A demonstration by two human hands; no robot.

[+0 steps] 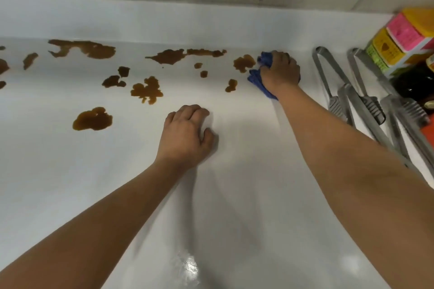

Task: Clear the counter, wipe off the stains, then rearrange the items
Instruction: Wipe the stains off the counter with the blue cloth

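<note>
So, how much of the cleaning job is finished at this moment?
Clearing looks done: tongs and bottles sit at the right edge. Wiping has barely begun: the right hand grips a blue cloth beside the nearest stain; the left hand rests on the counter. Many stains and rearranging remain.

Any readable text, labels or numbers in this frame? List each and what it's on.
None readable.
Pink label on the boxes at right: print blurred.
Yellow label: dark mark and print, too blurred to read.
Green label: too small to read.
Tongs, cloth, counter: no text.
</note>
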